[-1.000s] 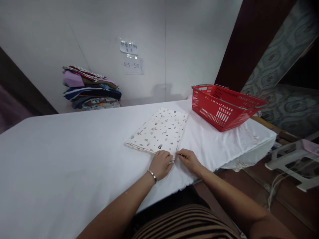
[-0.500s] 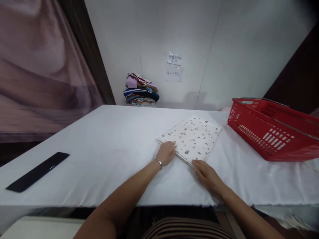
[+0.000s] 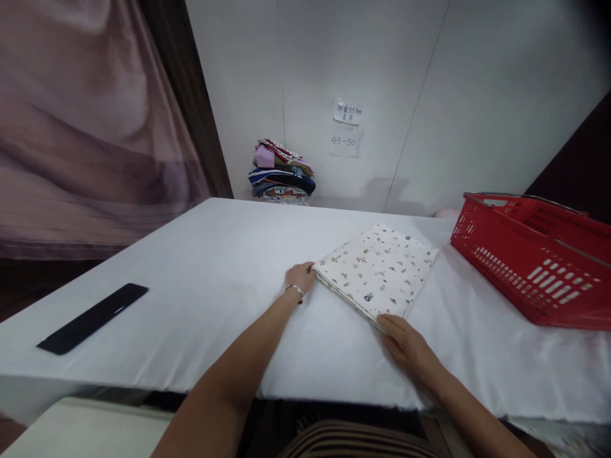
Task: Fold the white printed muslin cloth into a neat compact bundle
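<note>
A folded white cloth with small printed figures lies on the white-covered table, its layered edge toward me. My left hand, with a bracelet at the wrist, pinches the cloth's left corner. At the near right corner, my right hand grips the edge, thumb on top and the other fingers below or out of sight. The cloth lies flat between both hands.
A red plastic basket stands on the table at the right. A dark flat slab lies at the left. Folded clothes are stacked beyond the far edge, near paper signs on the wall. A pink curtain hangs at left.
My left hand has slid left along the cloth's near edge to its left corner. My right hand stays at the near right corner. The whole view has shifted slightly.
</note>
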{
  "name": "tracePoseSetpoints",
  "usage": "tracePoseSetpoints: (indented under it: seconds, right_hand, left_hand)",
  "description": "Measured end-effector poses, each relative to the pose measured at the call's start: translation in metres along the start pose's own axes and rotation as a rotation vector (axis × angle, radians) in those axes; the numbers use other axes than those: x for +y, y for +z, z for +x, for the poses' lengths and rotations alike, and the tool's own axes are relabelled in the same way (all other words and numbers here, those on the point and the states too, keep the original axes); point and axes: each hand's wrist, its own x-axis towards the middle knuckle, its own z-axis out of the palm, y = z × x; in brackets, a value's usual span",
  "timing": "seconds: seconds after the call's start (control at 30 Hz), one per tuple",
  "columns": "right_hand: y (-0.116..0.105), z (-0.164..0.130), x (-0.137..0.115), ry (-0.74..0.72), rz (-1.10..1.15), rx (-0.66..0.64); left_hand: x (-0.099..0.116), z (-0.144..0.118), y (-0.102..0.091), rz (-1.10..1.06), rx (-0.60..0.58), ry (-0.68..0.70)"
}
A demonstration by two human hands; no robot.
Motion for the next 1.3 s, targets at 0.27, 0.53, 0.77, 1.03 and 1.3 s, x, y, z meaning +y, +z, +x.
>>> tracePoseSetpoints:
  seconds: [0.27, 0.53, 0.77, 1.03, 1.3]
  right_hand:
    - [0.0, 0.003, -0.002, 0.028, -0.022, -0.012]
    - [0.002, 0.005, -0.004, 0.017, -0.025, -0.014]
    - [0.005, 0.003, -0.006, -0.003, -0.063, 0.007]
    - [0.005, -0.001, -0.006, -0.083, -0.062, 0.021]
    - [0.003, 0.005, -0.013, -0.149, -0.118, 0.031]
  left_hand:
    - [-0.008, 0.019, -0.008, -0.025, -0.008, -0.03]
    - [-0.021, 0.025, -0.014, -0.102, -0.06, -0.124]
    - [-0.017, 0.024, -0.017, -0.053, -0.049, -0.089]
    - [-0.014, 0.025, -0.018, 0.037, -0.064, -0.092]
    - [-0.017, 0.013, -0.02, 0.072, -0.1, 0.04]
